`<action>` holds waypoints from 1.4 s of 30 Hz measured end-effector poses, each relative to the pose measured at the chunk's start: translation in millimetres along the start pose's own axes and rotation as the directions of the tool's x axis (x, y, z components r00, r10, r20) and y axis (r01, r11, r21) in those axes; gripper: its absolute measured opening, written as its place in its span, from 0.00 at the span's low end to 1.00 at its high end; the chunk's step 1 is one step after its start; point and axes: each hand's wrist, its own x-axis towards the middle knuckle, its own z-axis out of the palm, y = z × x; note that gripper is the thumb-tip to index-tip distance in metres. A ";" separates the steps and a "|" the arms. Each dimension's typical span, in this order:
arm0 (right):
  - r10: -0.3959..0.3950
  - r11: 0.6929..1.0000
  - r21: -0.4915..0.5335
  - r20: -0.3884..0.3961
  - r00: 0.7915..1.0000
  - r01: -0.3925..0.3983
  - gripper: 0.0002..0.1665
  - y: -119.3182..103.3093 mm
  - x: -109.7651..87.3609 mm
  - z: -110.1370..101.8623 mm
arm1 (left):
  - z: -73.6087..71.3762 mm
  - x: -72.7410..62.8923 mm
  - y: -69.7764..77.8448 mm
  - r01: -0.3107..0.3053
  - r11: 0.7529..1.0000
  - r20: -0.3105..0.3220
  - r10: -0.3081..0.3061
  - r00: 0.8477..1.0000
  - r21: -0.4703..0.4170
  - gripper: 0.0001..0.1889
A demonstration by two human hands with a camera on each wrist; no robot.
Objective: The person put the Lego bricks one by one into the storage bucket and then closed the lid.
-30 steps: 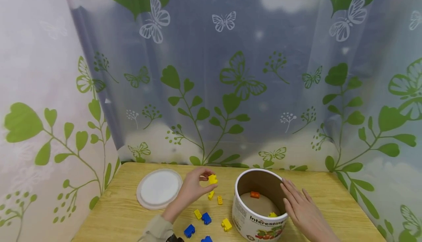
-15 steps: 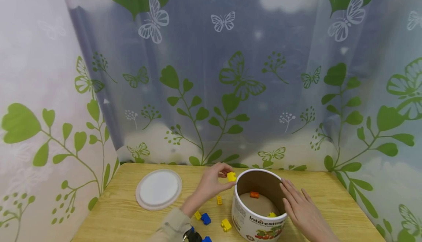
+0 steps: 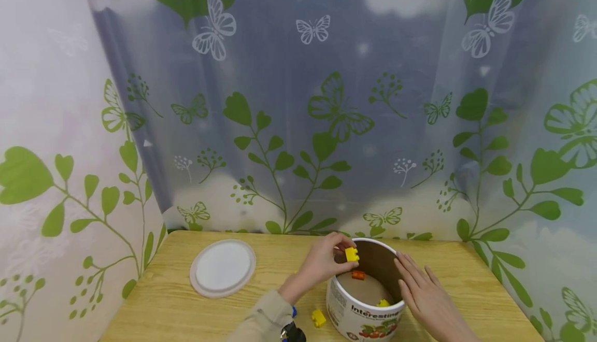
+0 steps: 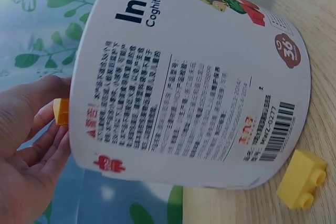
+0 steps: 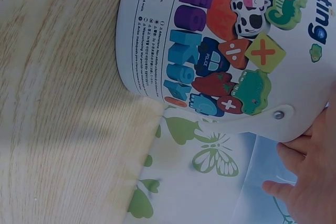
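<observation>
My left hand point(image 3: 324, 263) pinches a yellow toy brick point(image 3: 352, 254) between thumb and fingers over the left part of the bucket's opening. In the left wrist view, that brick point(image 4: 61, 112) shows at the bucket's rim. The round white bucket point(image 3: 342, 308) stands upright with its top uncovered. Inside it lie an orange brick point(image 3: 358, 275) and a yellow brick point(image 3: 383, 303). Against the bucket's right rim rests my right hand point(image 3: 426, 293), its fingers straight. The right wrist view shows this hand point(image 5: 307, 169) touching the bucket's side near the rim.
A white round lid point(image 3: 223, 268) lies on the wooden table point(image 3: 177, 280) at the left. Another yellow brick point(image 3: 318, 318) sits left of the bucket. A blue brick point(image 3: 294, 311) is mostly hidden by the left sleeve. A patterned curtain point(image 3: 280, 176) hangs behind the table.
My left hand has carried the yellow brick rightward, from above the table to over the bucket's opening. My right hand has stayed on the rim.
</observation>
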 end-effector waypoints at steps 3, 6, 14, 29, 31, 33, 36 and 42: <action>0.010 1.000 0.004 0.015 1.000 -0.010 0.28 -0.3 0.6 -0.6 | 5.3 3.4 1.6 -0.003 1.000 0.010 0.003 1.000 0.012 0.17; 0.005 1.000 -0.003 0.015 1.000 -0.005 0.28 -0.6 0.8 -0.5 | 10.1 7.2 2.7 -0.004 0.999 0.025 0.003 1.000 0.037 0.17; 0.003 1.000 0.006 -0.003 1.000 -0.003 0.28 0.0 -0.2 1.4 | 22.4 16.8 0.6 -0.021 0.990 0.099 0.007 0.995 0.139 0.16; -0.051 0.999 -0.021 -0.072 0.996 0.050 0.27 2.1 -1.2 4.2 | 24.5 17.6 2.8 -0.050 0.958 0.153 0.006 0.988 0.281 0.17; -0.059 0.998 -0.022 -0.082 0.995 0.057 0.27 1.8 -0.8 3.5 | 24.8 17.3 2.6 -0.061 0.956 0.145 0.019 0.989 0.286 0.17; -0.065 0.998 -0.024 -0.090 0.994 0.063 0.27 1.8 -0.7 3.3 | 24.5 16.3 2.3 -0.065 0.964 0.135 0.031 0.990 0.258 0.17; -0.060 0.998 -0.021 -0.086 0.994 0.059 0.27 1.6 -0.5 3.2 | 22.8 14.9 1.8 -0.060 0.984 0.103 0.043 0.994 0.165 0.15; -0.023 1.000 -0.014 -0.046 0.999 0.023 0.27 0.6 -1.1 3.0 | 14.6 13.1 2.8 -0.069 0.998 -0.012 0.069 0.998 0.002 0.12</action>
